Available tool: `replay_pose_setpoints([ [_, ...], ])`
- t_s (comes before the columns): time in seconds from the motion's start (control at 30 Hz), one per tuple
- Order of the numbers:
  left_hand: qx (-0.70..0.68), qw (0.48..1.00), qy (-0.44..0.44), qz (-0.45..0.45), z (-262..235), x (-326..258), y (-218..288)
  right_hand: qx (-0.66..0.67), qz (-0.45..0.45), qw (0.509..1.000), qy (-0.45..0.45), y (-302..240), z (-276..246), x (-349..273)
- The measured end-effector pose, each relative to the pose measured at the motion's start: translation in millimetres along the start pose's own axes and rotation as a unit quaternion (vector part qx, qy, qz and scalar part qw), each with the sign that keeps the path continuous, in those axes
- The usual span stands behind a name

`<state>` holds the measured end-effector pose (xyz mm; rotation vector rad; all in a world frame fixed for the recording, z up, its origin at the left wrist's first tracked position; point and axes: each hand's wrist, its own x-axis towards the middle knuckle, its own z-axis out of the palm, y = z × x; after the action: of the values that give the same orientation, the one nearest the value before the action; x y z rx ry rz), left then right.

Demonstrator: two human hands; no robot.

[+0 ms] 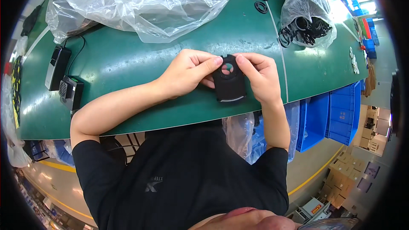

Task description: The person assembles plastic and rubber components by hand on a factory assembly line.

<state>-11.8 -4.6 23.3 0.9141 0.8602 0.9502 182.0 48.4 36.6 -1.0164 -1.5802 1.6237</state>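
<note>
Between my two hands is a flat black plastic part (230, 88), roughly rectangular with a round hole near its far end. Fingers show through that hole. My left hand (187, 72) pinches its far left corner with the thumb on top and the fingers partly hidden beneath. On the far right corner, my right hand (262, 76) grips in the same way. The part is held above the green table (179, 113), near its front edge, and a pale strip lines its near edge.
Clear plastic sheeting (157, 12) covers black parts at the far left. Three black rings (260, 7) lie at the back, beside a bag of black rings (309, 27). Two black devices (71, 91) with a cable sit left. Blue bins (343, 113) stand below the table's right edge.
</note>
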Motion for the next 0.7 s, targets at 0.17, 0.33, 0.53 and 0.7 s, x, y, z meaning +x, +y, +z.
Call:
replay_pose_setpoints([
  [0.17, -0.012, 0.999, -0.032, 0.001, 1.2, 1.0, -5.2, 0.067, 0.012, 0.997, -0.02, 3.7, -9.5, -19.2],
  [0.33, -0.058, 0.998, -0.011, -0.035, 2.0, -0.4, 0.1, -0.046, -0.074, 0.994, -0.065, 3.9, -42.0, -75.8],
  [0.53, -0.001, 0.999, 0.033, -0.027, 0.7, 2.8, -4.8, -0.013, 0.186, 0.982, -0.002, 78.6, -100.0, -154.7],
  [0.7, 0.023, 0.998, 0.046, -0.029, 10.6, 12.3, -2.6, -0.02, 0.327, 0.823, 0.463, 261.4, -187.9, -239.9],
])
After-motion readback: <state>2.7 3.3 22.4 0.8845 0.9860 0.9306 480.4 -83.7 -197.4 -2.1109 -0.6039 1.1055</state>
